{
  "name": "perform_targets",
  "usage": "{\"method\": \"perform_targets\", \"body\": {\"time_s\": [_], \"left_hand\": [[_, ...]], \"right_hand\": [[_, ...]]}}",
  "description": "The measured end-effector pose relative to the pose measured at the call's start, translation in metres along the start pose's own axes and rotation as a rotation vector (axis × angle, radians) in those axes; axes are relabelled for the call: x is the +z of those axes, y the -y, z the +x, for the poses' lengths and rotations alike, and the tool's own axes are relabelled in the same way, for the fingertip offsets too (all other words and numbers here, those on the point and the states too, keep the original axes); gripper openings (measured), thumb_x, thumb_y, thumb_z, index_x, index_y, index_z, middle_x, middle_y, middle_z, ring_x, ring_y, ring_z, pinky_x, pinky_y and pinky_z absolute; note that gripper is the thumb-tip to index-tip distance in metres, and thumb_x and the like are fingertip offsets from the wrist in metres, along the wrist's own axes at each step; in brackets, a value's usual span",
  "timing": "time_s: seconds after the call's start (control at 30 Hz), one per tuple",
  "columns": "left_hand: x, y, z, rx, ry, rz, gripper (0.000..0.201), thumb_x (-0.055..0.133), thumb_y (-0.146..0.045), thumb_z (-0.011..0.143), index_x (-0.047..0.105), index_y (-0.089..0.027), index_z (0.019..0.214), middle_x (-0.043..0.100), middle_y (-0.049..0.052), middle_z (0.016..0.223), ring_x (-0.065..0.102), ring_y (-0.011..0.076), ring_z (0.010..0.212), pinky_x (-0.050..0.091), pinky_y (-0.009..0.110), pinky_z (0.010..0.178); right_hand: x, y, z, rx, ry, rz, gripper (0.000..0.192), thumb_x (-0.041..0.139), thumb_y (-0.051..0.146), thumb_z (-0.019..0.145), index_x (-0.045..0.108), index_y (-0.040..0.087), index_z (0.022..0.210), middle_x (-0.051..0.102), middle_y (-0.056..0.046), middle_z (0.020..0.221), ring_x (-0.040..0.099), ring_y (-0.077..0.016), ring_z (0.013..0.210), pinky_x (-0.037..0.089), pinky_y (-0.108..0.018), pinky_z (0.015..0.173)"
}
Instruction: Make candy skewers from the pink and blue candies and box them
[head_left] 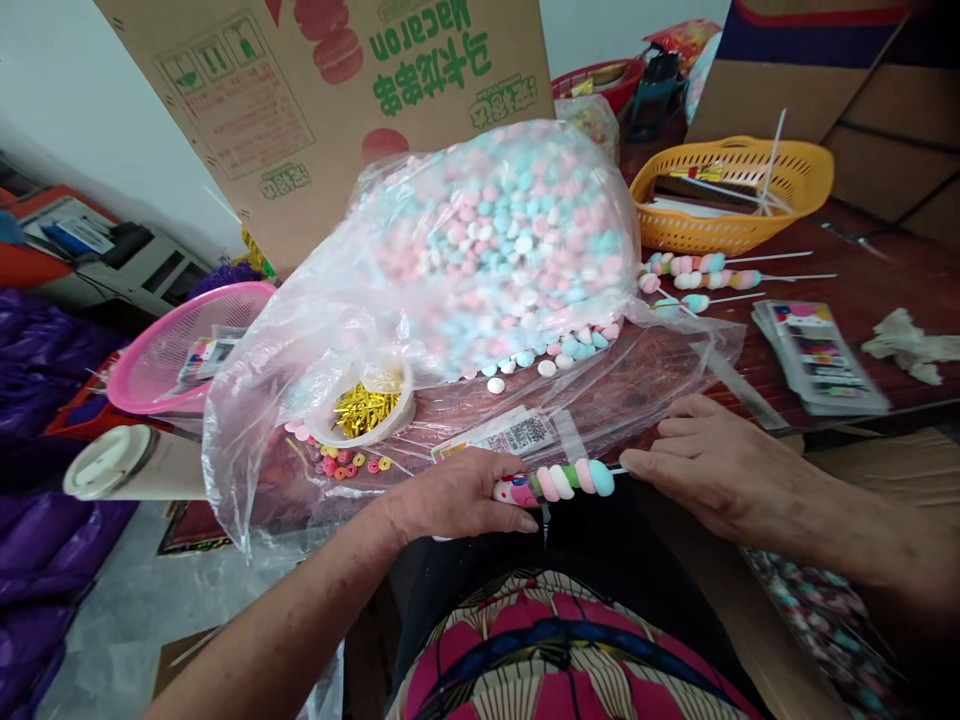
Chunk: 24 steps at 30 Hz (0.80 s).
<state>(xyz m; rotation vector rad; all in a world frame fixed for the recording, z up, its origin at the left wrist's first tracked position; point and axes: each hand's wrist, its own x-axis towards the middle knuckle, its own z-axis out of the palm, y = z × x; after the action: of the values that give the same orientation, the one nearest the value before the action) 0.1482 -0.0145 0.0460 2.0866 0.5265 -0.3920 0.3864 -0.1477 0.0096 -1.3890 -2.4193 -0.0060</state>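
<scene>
**Candy skewer nearly loaded, three finished ones waiting by the basket**

Skewer (564, 481) in both hands right now, held at the near edge of the table just above the lap. Left hand (457, 497) is closed around the wrapped, patterned end, fingers curled over it. Right hand (716, 465) lies flatter, fingertips meeting the stick just past the blue piece, as if pinching the bare tip (the stick itself is too thin to see clearly there).

On the stick: pink, white, pink, then blue, packed touching one another. My guess is this one is close to full.

Done so far, as far as I can see: finished skewers (701, 272) lie side by side on the table, just in front of the yellow basket (739, 180). Left to do looks like plenty, since the big plastic bag (495, 250) is heaped with pink, blue and white candies, some spilling from its mouth. A small bowl of gold twist ties (364, 408) sits inside the bag's loose flap, near the left hand.

Long axis of the held skewer runs nearly level, left to right across the body, its blue end pointing right and tipped slightly upward.
</scene>
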Motion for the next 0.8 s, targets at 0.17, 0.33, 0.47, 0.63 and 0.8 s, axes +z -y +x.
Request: {"method": "perform_targets", "body": {"time_s": [0.17,0.33,0.47,0.63,0.8], "left_hand": [[-0.003,0.0,0.0,-0.057,0.054,-0.266,0.021,0.067,-0.03,0.072,0.063,-0.02,0.09,0.057,-0.005,0.071,0.052,0.0109,0.066,0.041,0.019,0.06],[0.002,0.0,0.007,-0.144,-0.016,-0.089,0.026,0.071,-0.036,0.067,0.06,-0.018,0.082,0.053,-0.005,0.066,0.051,0.0123,0.063,0.036,0.021,0.055],[0.006,-0.002,0.012,-0.182,-0.134,0.074,0.028,0.073,-0.04,0.064,0.06,-0.018,0.076,0.053,-0.004,0.066,0.05,0.0145,0.066,0.034,0.023,0.056],[0.014,-0.007,0.013,-0.154,-0.174,0.156,0.024,0.072,-0.037,0.068,0.062,-0.019,0.079,0.056,-0.003,0.068,0.052,0.015,0.065,0.033,0.024,0.055],[0.023,-0.007,0.024,-0.039,-0.134,0.165,0.045,0.074,-0.032,0.067,0.058,-0.022,0.108,0.066,0.001,0.089,0.06,0.0215,0.082,0.042,0.027,0.067]], "right_hand": [[-0.003,0.007,0.001,-0.05,-0.062,-0.162,0.028,0.038,0.007,0.086,0.062,0.016,0.096,0.058,0.0,0.057,0.044,-0.016,0.059,0.028,-0.036,0.071],[-0.013,0.013,0.004,-0.098,-0.076,-0.202,0.028,0.037,0.008,0.089,0.058,0.017,0.104,0.055,0.0,0.058,0.043,-0.0167,0.062,0.03,-0.038,0.075],[-0.011,0.015,0.006,-0.118,-0.051,-0.225,0.027,0.039,0.007,0.087,0.058,0.016,0.105,0.056,0.0,0.06,0.043,-0.0169,0.062,0.03,-0.039,0.078],[-0.003,0.015,0.006,0.001,0.039,-0.004,0.025,0.038,0.009,0.087,0.061,0.017,0.088,0.056,0.0,0.057,0.042,-0.016,0.057,0.026,-0.034,0.065],[-0.005,0.015,0.017,0.065,0.135,0.122,0.029,0.037,0.01,0.087,0.06,0.018,0.071,0.057,-0.002,0.059,0.044,-0.0159,0.058,0.025,-0.031,0.063]]}}
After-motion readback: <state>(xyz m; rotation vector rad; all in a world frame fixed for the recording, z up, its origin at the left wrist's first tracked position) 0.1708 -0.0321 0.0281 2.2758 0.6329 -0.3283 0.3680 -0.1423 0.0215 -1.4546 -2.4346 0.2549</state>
